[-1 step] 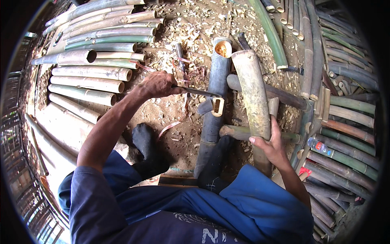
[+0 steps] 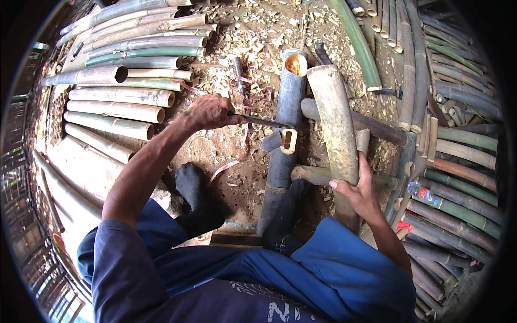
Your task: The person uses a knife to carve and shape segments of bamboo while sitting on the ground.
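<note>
My left hand (image 2: 210,111) is closed around the handle of a long dark blade (image 2: 261,121). The blade's tip reaches a dark upright bamboo pole (image 2: 285,107) with a hollow top, next to a small pale wooden block (image 2: 290,140). My right hand (image 2: 358,192) grips the lower part of a thick, pale green bamboo section (image 2: 333,118) that stands just right of the dark pole. My two feet in black socks (image 2: 196,200) rest on the dirt, one of them against the dark pole's base.
Cut bamboo tubes (image 2: 116,99) lie stacked at the left, and long green and brown poles (image 2: 458,161) are piled at the right. Wood shavings (image 2: 258,37) cover the ground ahead. A plastic bottle (image 2: 425,195) lies among the right-hand poles.
</note>
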